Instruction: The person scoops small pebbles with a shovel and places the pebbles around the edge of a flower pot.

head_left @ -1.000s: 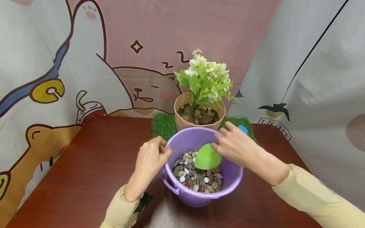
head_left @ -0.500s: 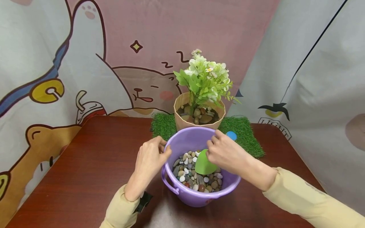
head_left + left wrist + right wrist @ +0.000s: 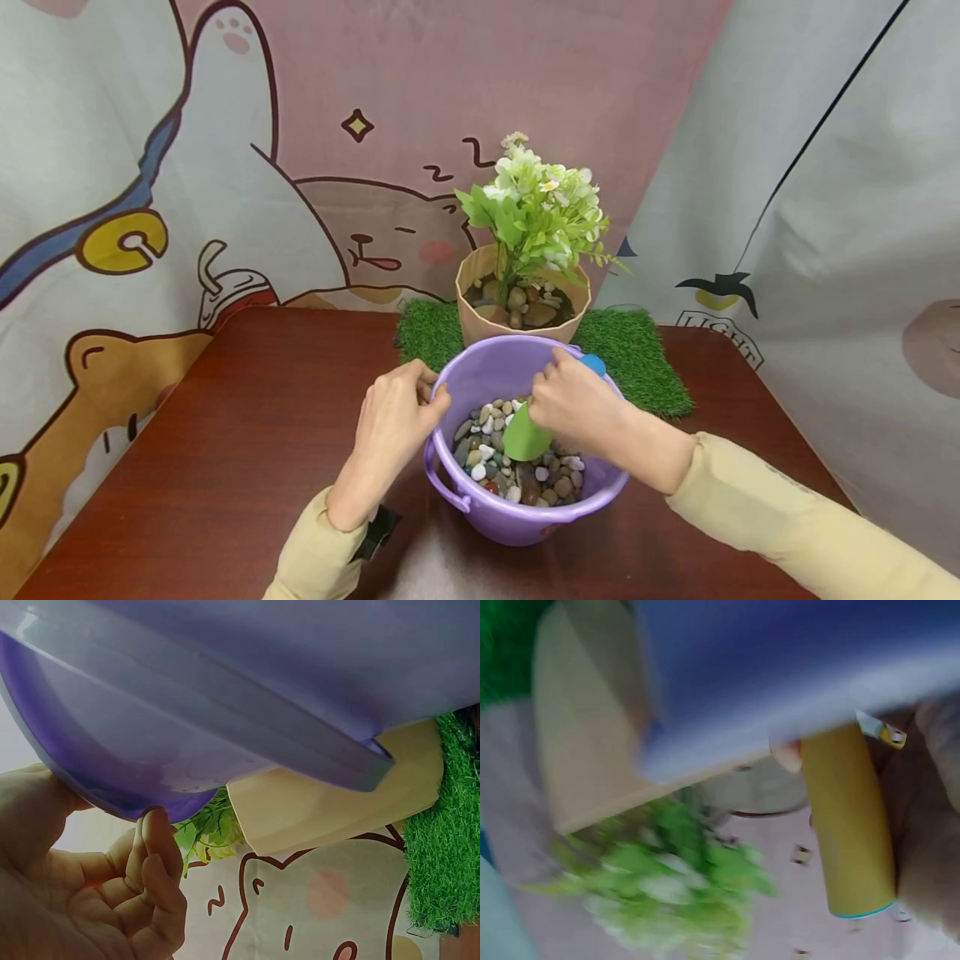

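Observation:
A purple bucket (image 3: 517,527) holds several mixed pebbles (image 3: 480,467). At its left rim, my left hand (image 3: 393,412) pinches the edge between thumb and fingers; the left wrist view shows the fingertips curled at the purple rim. My right hand (image 3: 577,400) is over the bucket's right side and grips a small garden trowel by its handle (image 3: 847,825), yellow in the right wrist view with a blue end (image 3: 592,364). Its green blade (image 3: 527,435) points down inside the bucket, with its tip right at the pebbles. The right wrist view is blurred.
Right behind the bucket stands a beige pot (image 3: 495,327) with white-flowered greenery (image 3: 543,208) and stones. It rests on an artificial grass mat (image 3: 637,358). All of this is on a dark red-brown table (image 3: 285,433), with a cartoon-printed curtain (image 3: 420,83) behind it.
My right hand has moved left and slightly down over the bucket, bringing the trowel blade lower and left among the pebbles. My left hand has stayed at the rim.

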A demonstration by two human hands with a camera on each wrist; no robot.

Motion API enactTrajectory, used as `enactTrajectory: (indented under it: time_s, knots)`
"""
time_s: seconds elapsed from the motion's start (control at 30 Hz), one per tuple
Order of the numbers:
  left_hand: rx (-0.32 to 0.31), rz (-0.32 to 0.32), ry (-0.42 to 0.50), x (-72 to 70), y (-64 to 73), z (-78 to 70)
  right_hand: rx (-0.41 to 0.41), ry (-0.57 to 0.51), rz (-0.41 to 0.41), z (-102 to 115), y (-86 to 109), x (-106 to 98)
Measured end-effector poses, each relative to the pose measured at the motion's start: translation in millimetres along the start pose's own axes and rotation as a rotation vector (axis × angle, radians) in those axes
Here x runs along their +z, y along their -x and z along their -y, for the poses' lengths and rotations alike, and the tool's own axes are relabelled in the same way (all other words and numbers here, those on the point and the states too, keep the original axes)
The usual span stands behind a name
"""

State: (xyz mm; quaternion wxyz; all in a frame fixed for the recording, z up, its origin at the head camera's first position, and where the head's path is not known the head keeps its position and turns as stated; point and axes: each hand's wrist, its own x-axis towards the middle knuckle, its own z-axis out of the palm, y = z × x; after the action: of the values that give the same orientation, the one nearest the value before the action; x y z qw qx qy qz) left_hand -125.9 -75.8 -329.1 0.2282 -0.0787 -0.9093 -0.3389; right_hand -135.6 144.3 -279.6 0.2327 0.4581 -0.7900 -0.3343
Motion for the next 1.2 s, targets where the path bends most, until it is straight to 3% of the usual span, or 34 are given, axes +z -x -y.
enactTrajectory:
  time_s: [0.4, 0.67, 0.8, 1.2]
  knots:
    - [0.009, -0.008, -0.012, 1.0, -0.6, -1.2, 0.052, -0.319, 0.031, -14, 14.0, 40]
    - [0.01, -0.017, -0.009, 2.0, -0.4, -1.7, -0.003, -0.344, -0.106, -5, 12.9, 53]
    - [0.015, -0.002, 0.002, 2.9, -0.4, -1.6, -0.02, -0.441, -0.126, 1, 8.1, 57]
    - [0.014, -0.013, 0.006, 1.1, 0.2, 1.3, -0.019, -0.534, -0.192, -2, 5.6, 58]
